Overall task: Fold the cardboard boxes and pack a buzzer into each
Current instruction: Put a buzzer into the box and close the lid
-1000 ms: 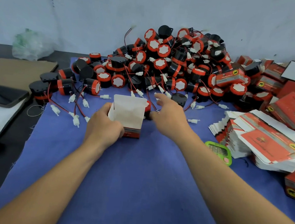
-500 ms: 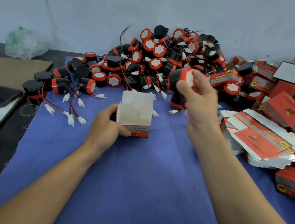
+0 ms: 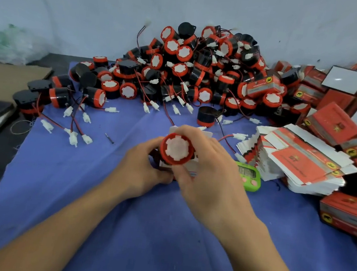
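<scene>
Through the head camera I am seeing my right hand (image 3: 210, 179) gripping one buzzer (image 3: 177, 149). The fingers are curling over its far side and the thumb is pressing on the near rim. The buzzer's red ring and white face are pointing up toward the camera. It is sitting right over the small cardboard box (image 3: 206, 134), which both hands are mostly hiding. Only a white flap behind the fingers and a strip of the box's lower edge are showing, so I cannot tell whether the buzzer is already partly inside.

My left hand (image 3: 140, 171) is holding the box from its left side, with the fingers wrapping round it and the thumb lying along the near edge.

Everything is sitting on a blue cloth (image 3: 162, 233). Behind the hands a big pile of buzzers (image 3: 202, 71) is leaning against the wall, with red and black wires and white plugs trailing out over the cloth. One loose buzzer (image 3: 206, 116) is standing on its red end just in front of the pile.

To the right a stack of flat boxes (image 3: 299, 158) is lying fanned out. A green timer (image 3: 249, 177) is resting just beside its near left corner, close to my right hand. Folded red boxes (image 3: 334, 124) are crowding the far right edge.
</scene>
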Action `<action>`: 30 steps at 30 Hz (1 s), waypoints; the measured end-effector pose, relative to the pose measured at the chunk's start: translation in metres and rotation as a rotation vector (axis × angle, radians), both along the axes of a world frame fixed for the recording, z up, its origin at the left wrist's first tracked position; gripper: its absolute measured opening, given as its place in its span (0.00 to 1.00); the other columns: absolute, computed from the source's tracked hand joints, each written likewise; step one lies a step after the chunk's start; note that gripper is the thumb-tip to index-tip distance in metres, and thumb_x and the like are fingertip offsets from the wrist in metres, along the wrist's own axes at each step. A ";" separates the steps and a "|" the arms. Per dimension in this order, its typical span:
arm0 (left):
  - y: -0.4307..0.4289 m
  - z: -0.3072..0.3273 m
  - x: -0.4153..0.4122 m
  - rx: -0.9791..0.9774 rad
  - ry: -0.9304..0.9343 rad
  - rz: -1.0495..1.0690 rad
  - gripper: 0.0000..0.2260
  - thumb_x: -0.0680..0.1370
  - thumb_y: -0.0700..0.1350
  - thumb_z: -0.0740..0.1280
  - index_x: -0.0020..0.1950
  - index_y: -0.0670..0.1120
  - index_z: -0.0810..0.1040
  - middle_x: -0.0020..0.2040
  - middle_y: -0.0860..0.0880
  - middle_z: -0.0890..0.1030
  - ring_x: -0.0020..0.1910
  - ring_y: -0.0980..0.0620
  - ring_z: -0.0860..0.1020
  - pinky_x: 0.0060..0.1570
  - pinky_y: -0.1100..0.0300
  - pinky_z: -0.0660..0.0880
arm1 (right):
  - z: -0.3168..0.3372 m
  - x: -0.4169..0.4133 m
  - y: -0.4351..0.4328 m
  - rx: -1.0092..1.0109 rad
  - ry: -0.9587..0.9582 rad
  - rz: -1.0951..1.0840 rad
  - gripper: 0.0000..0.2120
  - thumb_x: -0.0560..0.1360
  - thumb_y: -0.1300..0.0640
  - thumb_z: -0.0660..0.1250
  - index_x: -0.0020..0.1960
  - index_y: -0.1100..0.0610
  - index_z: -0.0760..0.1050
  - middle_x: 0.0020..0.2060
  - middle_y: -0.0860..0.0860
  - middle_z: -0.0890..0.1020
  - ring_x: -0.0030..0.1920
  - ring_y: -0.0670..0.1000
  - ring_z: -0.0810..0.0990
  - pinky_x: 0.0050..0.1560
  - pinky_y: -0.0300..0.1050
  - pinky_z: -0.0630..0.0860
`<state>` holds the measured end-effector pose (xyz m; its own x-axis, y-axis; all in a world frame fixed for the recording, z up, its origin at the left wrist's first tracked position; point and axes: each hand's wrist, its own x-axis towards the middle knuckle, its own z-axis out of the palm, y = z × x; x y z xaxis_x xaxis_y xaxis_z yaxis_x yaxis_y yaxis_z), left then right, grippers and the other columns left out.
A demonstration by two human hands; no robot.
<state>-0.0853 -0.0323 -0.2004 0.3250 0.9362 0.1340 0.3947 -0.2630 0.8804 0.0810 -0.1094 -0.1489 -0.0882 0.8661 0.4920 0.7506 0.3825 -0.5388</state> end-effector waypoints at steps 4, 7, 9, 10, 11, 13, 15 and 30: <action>0.002 -0.001 0.000 0.001 -0.011 -0.004 0.29 0.61 0.44 0.78 0.59 0.63 0.81 0.51 0.57 0.87 0.50 0.51 0.84 0.51 0.47 0.82 | -0.006 -0.005 0.006 0.010 -0.125 -0.118 0.28 0.72 0.64 0.71 0.69 0.46 0.73 0.54 0.44 0.81 0.52 0.48 0.73 0.50 0.40 0.65; 0.002 -0.002 -0.002 -0.002 -0.038 -0.017 0.29 0.59 0.42 0.77 0.58 0.63 0.81 0.50 0.56 0.87 0.50 0.51 0.85 0.51 0.47 0.83 | -0.012 -0.014 0.009 0.066 -0.240 -0.199 0.17 0.73 0.56 0.73 0.61 0.51 0.76 0.45 0.46 0.83 0.48 0.50 0.77 0.62 0.43 0.61; 0.002 -0.001 -0.004 -0.020 -0.063 -0.042 0.27 0.58 0.43 0.74 0.56 0.59 0.82 0.48 0.54 0.87 0.48 0.50 0.84 0.48 0.49 0.81 | -0.017 -0.019 0.014 0.061 -0.248 -0.266 0.14 0.71 0.52 0.75 0.53 0.53 0.75 0.39 0.49 0.83 0.47 0.51 0.78 0.64 0.44 0.58; 0.003 -0.001 -0.005 -0.046 -0.099 -0.058 0.26 0.57 0.42 0.72 0.55 0.56 0.83 0.46 0.53 0.86 0.47 0.49 0.84 0.46 0.50 0.80 | -0.020 -0.020 0.017 0.078 -0.247 -0.281 0.15 0.69 0.51 0.77 0.49 0.55 0.75 0.37 0.50 0.82 0.47 0.51 0.75 0.64 0.45 0.59; 0.003 0.000 -0.006 -0.083 -0.159 -0.070 0.25 0.58 0.41 0.70 0.55 0.53 0.83 0.46 0.50 0.86 0.45 0.48 0.82 0.45 0.50 0.78 | -0.022 -0.020 0.018 0.114 -0.259 -0.289 0.14 0.68 0.51 0.78 0.46 0.56 0.76 0.35 0.52 0.82 0.48 0.51 0.71 0.64 0.47 0.60; 0.002 0.002 -0.005 -0.136 -0.265 -0.055 0.21 0.64 0.41 0.67 0.56 0.50 0.84 0.46 0.49 0.85 0.45 0.48 0.81 0.44 0.52 0.76 | -0.025 -0.018 0.019 0.130 -0.317 -0.274 0.12 0.72 0.49 0.76 0.41 0.57 0.79 0.33 0.53 0.82 0.51 0.52 0.71 0.67 0.49 0.61; 0.000 0.003 -0.002 -0.114 -0.234 0.015 0.16 0.71 0.48 0.66 0.56 0.56 0.84 0.49 0.54 0.86 0.48 0.53 0.83 0.48 0.54 0.77 | -0.024 -0.014 0.018 0.078 -0.371 -0.230 0.11 0.77 0.49 0.70 0.41 0.54 0.81 0.39 0.50 0.85 0.55 0.54 0.78 0.73 0.50 0.57; 0.001 0.003 0.002 -0.087 -0.056 0.086 0.16 0.69 0.53 0.71 0.56 0.61 0.82 0.52 0.60 0.85 0.52 0.58 0.83 0.53 0.55 0.80 | -0.009 0.040 0.050 -0.287 0.704 -0.131 0.30 0.81 0.48 0.69 0.78 0.37 0.61 0.42 0.39 0.85 0.41 0.37 0.80 0.41 0.29 0.73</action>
